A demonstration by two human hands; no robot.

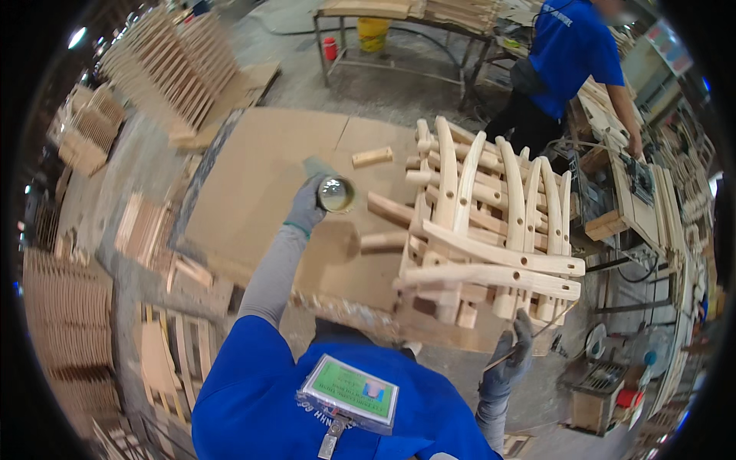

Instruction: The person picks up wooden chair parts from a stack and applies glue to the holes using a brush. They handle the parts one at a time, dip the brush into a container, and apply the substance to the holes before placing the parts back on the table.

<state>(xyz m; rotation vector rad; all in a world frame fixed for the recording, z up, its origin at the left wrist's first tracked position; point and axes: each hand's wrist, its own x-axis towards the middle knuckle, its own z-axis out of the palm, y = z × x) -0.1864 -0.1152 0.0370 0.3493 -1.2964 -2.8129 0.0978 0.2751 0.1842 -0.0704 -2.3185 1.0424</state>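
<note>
My left hand (308, 205), in a grey glove, is closed round a small round cup (335, 195) with pale, cloudy liquid in it, held above the cardboard-topped table. My right hand (512, 354), gloved too, is low at the table's front right edge. Its fingers grip a thin stick (555, 319) that slants up to the right; I cannot make out its tip clearly. Just beyond that hand rises a stack of curved wooden pieces (491, 268) with drilled holes, laid crosswise. A short wooden block (372, 156) lies on the table beyond the cup.
The cardboard tabletop (253, 176) stretches left of the stack. Slatted wood piles (165, 73) stand at the far left, more stacks (69, 322) at the near left. A co-worker in blue (571, 54) stands at a workbench (632, 199) on the right. A metal-legged table (391, 73) is behind.
</note>
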